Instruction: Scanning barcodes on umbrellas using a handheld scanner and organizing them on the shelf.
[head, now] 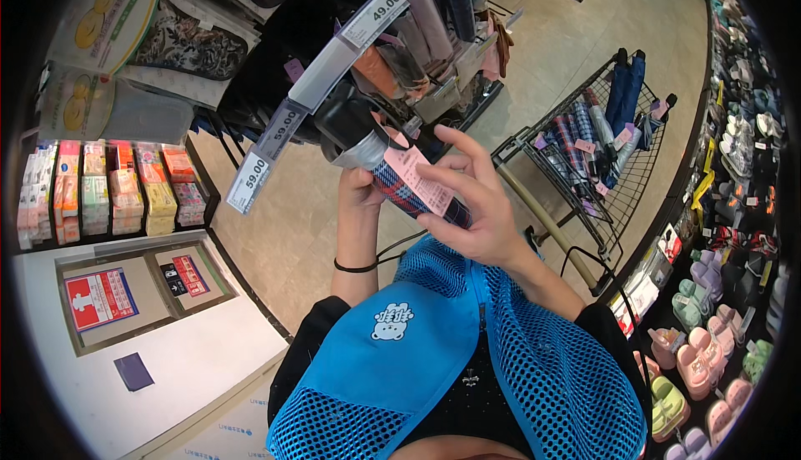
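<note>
A folded plaid umbrella (393, 179) with a black handle (345, 115) lies slanted between my two hands. My left hand (362, 196) grips it from the near left, just below a silvery band (366, 152). My right hand (479, 200) holds its lower end, with the thumb on the fabric and a fingertip on the pink tag (418, 175). The tag bears print and a code, and covers part of the plaid. A dark wrist strap (400, 139) loops beside the handle. My left palm is mostly hidden behind the umbrella.
A shelf edge with price labels (372, 15) runs just beyond the umbrella. More packed umbrellas (432, 22) stand there. On the right is a wire shopping cart (626, 203) with several folded umbrellas (582, 128). Slippers (701, 353) line the far right. Packets (125, 191) fill a left shelf.
</note>
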Motion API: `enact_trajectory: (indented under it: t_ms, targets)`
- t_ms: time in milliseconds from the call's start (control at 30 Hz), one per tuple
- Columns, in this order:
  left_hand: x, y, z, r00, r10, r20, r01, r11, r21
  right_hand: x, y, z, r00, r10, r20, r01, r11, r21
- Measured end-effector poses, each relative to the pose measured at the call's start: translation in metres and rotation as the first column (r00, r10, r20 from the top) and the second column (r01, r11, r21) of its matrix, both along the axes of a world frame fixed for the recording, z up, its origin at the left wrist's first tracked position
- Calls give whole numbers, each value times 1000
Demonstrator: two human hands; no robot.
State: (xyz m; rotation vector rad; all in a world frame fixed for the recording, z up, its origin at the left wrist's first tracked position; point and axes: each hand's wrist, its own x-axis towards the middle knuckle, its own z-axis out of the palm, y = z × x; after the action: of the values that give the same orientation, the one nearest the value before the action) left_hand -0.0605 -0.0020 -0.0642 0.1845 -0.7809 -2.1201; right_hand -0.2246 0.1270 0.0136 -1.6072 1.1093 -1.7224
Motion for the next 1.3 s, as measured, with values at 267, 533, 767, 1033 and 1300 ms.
enact_trajectory:
  t_ms: [267, 533, 767, 1033, 1300]
  targets:
    - [3, -2, -13, 1000, -4, 18, 4, 1000, 25, 5, 0, -12, 947, 32, 321, -87, 983, 159]
    - [-10, 4, 14, 997, 20, 71, -24, 998, 58, -1, 6, -4, 908, -31, 418, -113, 942, 315]
    - [-13, 1, 13, 994, -17, 104, 5, 993, 114, -9, 5, -4, 922, -97, 374, -33, 945, 325]
    - [-16, 1, 10, 992, -18, 124, 10, 998, 65, -14, 5, -6, 945, -114, 307, 7, 945, 327]
    - [-17, 1, 12, 988, -10, 154, 0, 998, 67, -13, 5, -5, 945, -133, 300, 27, 942, 334]
